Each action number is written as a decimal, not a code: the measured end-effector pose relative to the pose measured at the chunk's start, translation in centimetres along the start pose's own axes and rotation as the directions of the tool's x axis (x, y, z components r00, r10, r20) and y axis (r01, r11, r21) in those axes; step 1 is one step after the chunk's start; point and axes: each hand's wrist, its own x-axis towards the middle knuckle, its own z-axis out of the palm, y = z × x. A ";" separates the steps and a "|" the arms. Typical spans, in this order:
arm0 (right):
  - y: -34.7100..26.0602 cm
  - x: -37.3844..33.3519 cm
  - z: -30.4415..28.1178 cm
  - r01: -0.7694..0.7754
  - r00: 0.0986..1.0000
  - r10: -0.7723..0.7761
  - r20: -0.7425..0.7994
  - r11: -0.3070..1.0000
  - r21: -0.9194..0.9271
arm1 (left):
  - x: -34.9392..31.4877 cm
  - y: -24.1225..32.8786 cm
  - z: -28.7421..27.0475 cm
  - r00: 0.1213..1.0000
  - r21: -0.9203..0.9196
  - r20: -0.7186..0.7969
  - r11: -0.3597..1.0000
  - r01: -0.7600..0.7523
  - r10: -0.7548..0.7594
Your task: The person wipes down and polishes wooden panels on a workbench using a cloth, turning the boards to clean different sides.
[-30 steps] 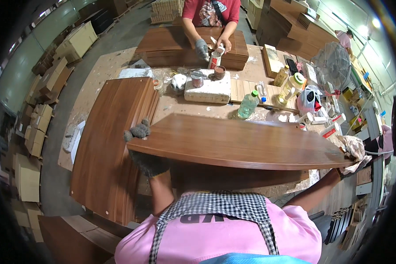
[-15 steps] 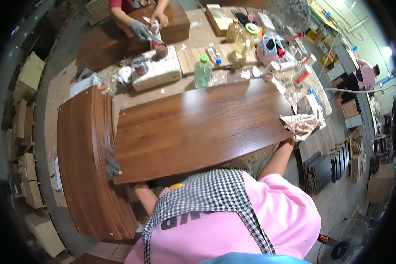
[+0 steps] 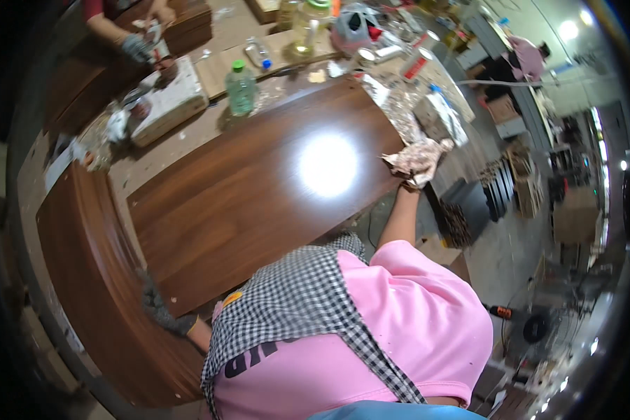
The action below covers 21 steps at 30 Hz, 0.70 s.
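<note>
Lowered flatter since the first frame, brown board point(image 3: 238, 210) now sits beside the stacked boards point(image 3: 84, 259), left hand point(image 3: 159, 308) curled round its near-left corner, right hand point(image 3: 410, 186) under a rag point(image 3: 420, 159) at the right end, grip hidden, so likely still hand-supported.

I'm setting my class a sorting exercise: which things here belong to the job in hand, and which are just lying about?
Job, apparently:
brown board, held
stained rag against its edge
stacked boards

Lying about, apparently:
green-capped bottle
blue-capped bottle
plastic bag
</note>
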 end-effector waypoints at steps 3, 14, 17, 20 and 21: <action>-1.4 -0.6 -1.7 -0.004 1.000 0.004 -0.020 1.000 -0.004 | -0.1 5.2 4.3 0.967 0.321 0.225 0.946 0.039 -0.116; -3.6 -0.7 -3.9 -0.008 0.997 0.009 -0.071 1.000 0.014 | 4.4 2.4 2.5 0.923 0.954 0.299 0.098 -0.284 -0.241; -5.0 0.5 -4.5 0.006 0.997 -0.003 -0.078 0.999 0.041 | 5.0 -0.6 0.4 0.889 0.859 0.357 -0.273 -0.433 -0.286; -5.2 1.9 -6.2 0.001 0.996 0.023 -0.083 0.961 0.277 | 3.8 -1.9 -0.2 0.926 0.930 0.316 -0.126 -0.345 -0.204; -5.6 2.0 -6.2 0.000 0.988 0.051 -0.147 0.945 0.327 | 3.7 -2.1 -0.3 0.932 0.936 0.312 -0.106 -0.335 -0.187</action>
